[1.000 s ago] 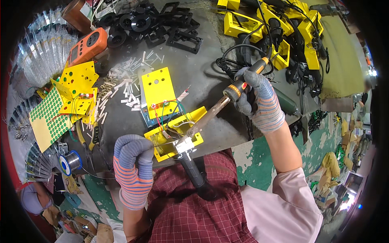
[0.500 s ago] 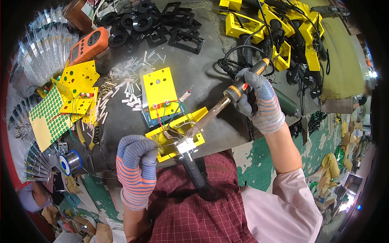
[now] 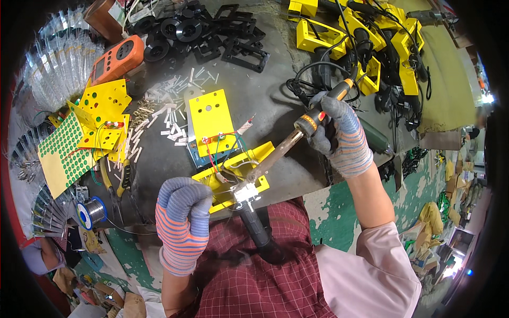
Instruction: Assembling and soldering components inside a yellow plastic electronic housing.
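My right hand (image 3: 343,135), in a striped knitted glove, grips a soldering iron (image 3: 307,121) by its dark and orange handle. The iron's tip slants down to a white terminal block (image 3: 245,194) with metal contacts. This block tops a black tubular handle (image 3: 255,227) that leans against the checked apron. Beside the block lies a yellow U-shaped bracket (image 3: 261,153) with wires running through it. My gloved left hand (image 3: 183,225) is closed at the bracket's left end, pinching thin solder wire that trails from a spool (image 3: 91,213). Its fingertips are partly hidden.
A yellow plate (image 3: 212,121) with red and green wires lies behind the bracket. At left are pliers (image 3: 123,183), yellow plates, white sleeves and an orange meter (image 3: 116,59). Black frames (image 3: 246,55) lie at the back; yellow brackets with black cords (image 3: 321,40) crowd the back right.
My left hand has shifted slightly right, with its fingers still closed. The iron stays at the terminal block, and a faint wisp of smoke shows over the apron.
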### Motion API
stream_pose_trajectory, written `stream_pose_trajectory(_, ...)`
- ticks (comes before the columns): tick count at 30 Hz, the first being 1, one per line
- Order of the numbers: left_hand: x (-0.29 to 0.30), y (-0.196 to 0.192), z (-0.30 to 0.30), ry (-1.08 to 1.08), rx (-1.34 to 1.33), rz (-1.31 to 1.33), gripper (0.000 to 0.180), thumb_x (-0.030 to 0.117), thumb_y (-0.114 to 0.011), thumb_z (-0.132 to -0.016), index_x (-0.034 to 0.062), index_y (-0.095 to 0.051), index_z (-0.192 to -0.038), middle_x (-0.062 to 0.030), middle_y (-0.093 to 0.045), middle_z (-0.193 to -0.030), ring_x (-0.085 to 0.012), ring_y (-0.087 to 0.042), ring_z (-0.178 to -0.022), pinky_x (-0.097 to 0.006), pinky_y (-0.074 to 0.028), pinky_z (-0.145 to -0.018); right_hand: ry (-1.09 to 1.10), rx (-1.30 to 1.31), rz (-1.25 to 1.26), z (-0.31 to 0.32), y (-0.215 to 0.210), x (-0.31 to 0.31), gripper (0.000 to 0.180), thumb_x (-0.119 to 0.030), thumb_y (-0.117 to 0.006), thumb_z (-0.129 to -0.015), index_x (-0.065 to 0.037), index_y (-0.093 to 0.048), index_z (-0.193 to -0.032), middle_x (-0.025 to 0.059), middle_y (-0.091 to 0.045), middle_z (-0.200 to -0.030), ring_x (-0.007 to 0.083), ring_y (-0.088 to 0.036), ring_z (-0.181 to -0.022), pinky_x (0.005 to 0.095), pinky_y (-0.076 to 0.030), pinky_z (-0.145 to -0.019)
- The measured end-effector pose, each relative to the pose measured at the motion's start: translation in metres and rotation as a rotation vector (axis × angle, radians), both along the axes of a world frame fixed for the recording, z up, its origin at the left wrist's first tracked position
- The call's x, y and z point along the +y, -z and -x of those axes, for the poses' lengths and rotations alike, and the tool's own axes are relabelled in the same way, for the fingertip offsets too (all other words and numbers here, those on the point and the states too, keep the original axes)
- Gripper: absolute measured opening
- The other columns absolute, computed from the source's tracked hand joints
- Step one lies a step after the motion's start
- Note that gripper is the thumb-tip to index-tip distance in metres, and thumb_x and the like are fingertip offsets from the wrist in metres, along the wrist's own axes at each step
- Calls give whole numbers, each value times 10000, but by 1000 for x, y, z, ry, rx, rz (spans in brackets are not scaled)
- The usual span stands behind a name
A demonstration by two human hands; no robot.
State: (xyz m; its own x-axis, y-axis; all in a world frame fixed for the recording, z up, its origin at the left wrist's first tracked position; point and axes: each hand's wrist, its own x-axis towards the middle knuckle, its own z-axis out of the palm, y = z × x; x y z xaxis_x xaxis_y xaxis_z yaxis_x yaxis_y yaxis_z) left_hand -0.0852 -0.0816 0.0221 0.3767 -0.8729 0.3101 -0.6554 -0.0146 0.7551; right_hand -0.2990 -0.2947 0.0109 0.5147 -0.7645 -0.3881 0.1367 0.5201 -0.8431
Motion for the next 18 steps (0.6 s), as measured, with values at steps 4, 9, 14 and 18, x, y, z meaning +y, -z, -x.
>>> stream_pose_trajectory(4, 0, 2, 1, 1, 11, -3, 185, -19, -729, -767, 54, -653, -919, -114, -615, -886, -278, -611, -772, -354, -502, -698, 11, -4, 3, -2, -4, 1, 298, -351, -601, -922, -78, -619, -1041, 35, -588, -664, 100, -439, -434, 233, -340, -438)
stream_pose_trajectory(9, -1, 5, 3, -12, -6, 9, 196, -27, -739, -757, 50, -653, -915, -115, -617, -880, -282, -612, -772, -362, -504, -695, 6, 13, 19, -1, -5, 2, 304, -356, -603, -923, -77, -618, -1043, 36, -577, -655, 104, -438, -441, 238, -343, -448)
stream_pose_trajectory(14, -3, 2, 4, -1, -32, 18, 201, -20, -745, -756, 57, -658, -919, -113, -617, -882, -290, -612, -775, -369, -504, -693, -18, -18, 5, 1, -3, 1, 297, -348, -609, -921, -78, -619, -1043, 35, -572, -650, 104, -435, -440, 241, -343, -448)
stream_pose_trajectory(18, -3, 4, 4, 4, -38, 21, 207, -13, -749, -758, 63, -662, -929, -111, -617, -891, -292, -611, -778, -374, -504, -690, 8, 3, 17, -1, -6, 3, 285, -344, -613, -923, -85, -619, -1042, 28, -572, -653, 96, -431, -442, 238, -335, -442)
